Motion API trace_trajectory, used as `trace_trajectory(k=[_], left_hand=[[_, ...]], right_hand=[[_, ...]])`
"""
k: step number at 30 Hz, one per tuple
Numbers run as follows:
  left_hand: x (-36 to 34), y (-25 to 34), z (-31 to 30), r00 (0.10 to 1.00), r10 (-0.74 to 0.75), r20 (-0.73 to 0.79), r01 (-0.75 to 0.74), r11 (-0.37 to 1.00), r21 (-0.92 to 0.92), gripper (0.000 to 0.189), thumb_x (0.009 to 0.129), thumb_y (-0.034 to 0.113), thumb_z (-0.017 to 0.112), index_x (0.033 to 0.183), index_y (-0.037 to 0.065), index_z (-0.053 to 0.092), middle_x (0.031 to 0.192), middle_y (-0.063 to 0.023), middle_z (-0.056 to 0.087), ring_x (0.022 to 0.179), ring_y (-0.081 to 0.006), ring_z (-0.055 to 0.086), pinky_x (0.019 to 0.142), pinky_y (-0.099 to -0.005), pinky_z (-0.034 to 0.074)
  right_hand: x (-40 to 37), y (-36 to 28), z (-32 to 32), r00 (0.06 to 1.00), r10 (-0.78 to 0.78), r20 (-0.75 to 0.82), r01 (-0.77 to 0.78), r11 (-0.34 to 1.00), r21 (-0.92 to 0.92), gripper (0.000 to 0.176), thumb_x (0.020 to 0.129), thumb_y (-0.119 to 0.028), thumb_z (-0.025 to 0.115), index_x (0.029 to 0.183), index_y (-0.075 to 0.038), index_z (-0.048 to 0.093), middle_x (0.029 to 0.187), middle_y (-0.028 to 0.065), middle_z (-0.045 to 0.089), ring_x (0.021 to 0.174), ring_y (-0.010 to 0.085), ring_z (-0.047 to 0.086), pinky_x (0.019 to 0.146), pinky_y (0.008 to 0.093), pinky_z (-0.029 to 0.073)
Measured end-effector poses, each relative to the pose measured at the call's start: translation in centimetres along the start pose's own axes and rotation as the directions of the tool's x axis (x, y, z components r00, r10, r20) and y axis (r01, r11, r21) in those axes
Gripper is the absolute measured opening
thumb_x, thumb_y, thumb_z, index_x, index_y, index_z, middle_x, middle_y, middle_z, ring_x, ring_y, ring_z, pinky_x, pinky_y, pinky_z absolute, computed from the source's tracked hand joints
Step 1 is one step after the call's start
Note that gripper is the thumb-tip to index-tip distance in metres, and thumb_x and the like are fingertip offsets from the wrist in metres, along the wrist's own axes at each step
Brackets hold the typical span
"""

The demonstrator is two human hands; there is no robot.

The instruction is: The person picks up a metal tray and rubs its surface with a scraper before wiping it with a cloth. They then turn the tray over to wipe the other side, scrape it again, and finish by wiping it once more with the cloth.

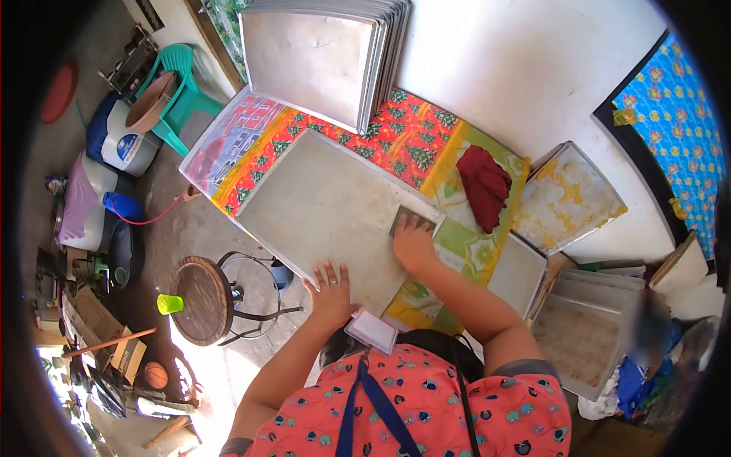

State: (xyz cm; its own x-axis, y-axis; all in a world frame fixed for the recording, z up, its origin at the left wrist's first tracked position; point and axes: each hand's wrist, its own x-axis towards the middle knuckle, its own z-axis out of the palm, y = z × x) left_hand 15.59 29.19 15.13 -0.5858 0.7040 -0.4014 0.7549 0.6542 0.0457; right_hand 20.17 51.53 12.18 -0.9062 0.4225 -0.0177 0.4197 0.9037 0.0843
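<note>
A large flat metal tray lies on a table covered with patterned cloths. My right hand is near the tray's right end, its fingers pressed on a dark flat rectangular piece that rests on the tray. My left hand lies spread on the tray's near edge, with a ring on one finger, and holds nothing. A dark red cloth is crumpled on the green and yellow part of the table cover, to the right of the tray.
A stack of metal trays stands at the table's back. More trays are at the right, beside a stained tray against the wall. Left are a green chair, a round wooden stool with a green cup, and a basketball.
</note>
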Motion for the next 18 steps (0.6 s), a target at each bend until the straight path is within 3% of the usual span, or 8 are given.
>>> trace_trajectory(k=[3,6,10,13,18], left_hand=[[-0.1,0.2,-0.5,0.999,-0.007,0.035,0.009,0.999,-0.037,0.108,0.068,0.056,0.07,0.145,0.003,0.015,0.146,-0.033,0.014,0.131,-0.0554,0.018,0.094,-0.0752,0.018],[-0.1,0.1,-0.2,0.999,0.001,0.038,0.0,0.999,-0.038,0.11,0.068,0.057,0.069,0.145,0.003,0.014,0.146,-0.034,0.012,0.132,-0.0559,0.016,0.095,-0.075,0.015],[0.1,0.0,-0.5,0.999,0.008,0.047,-0.006,0.999,-0.046,0.11,0.068,0.057,0.069,0.145,0.002,0.013,0.145,-0.0354,0.011,0.132,-0.0562,0.014,0.096,-0.0748,0.015],[-0.1,0.2,-0.3,0.998,0.003,0.06,-0.001,0.999,-0.044,0.111,0.068,0.057,0.069,0.145,0.002,0.013,0.145,-0.0357,0.011,0.132,-0.0563,0.015,0.096,-0.0749,0.014],[0.2,0.1,-0.4,0.997,0.003,0.072,0.0,0.999,-0.044,0.111,0.068,0.057,0.07,0.145,0.002,0.012,0.145,-0.0356,0.011,0.131,-0.0568,0.015,0.096,-0.075,0.014]], right_hand=[[-1.6,-1.9,0.0,0.997,-0.041,0.059,0.045,0.997,-0.06,0.05,0.085,-0.016,0.046,0.129,0.007,0.044,0.124,0.0326,0.049,0.102,0.0507,0.056,0.079,0.0578,0.049],[1.5,1.9,-0.5,0.998,0.034,0.051,-0.037,0.998,0.055,0.051,0.086,-0.016,0.043,0.131,0.007,0.041,0.127,0.0336,0.046,0.104,0.0526,0.054,0.081,0.0579,0.048],[0.7,0.5,-0.4,0.991,-0.054,0.121,0.049,0.998,0.041,0.049,0.087,-0.015,0.042,0.131,0.006,0.041,0.128,0.0328,0.046,0.104,0.0525,0.054,0.08,0.0558,0.05],[1.7,2.6,-0.1,1.0,0.013,0.013,-0.014,0.998,0.056,0.048,0.088,-0.015,0.042,0.131,0.006,0.041,0.127,0.032,0.047,0.104,0.0524,0.054,0.079,0.0563,0.05],[1.9,1.8,-0.4,0.995,-0.004,0.102,-0.004,0.997,0.081,0.049,0.087,-0.016,0.044,0.131,0.006,0.041,0.126,0.0322,0.048,0.102,0.0526,0.055,0.078,0.0564,0.05]])
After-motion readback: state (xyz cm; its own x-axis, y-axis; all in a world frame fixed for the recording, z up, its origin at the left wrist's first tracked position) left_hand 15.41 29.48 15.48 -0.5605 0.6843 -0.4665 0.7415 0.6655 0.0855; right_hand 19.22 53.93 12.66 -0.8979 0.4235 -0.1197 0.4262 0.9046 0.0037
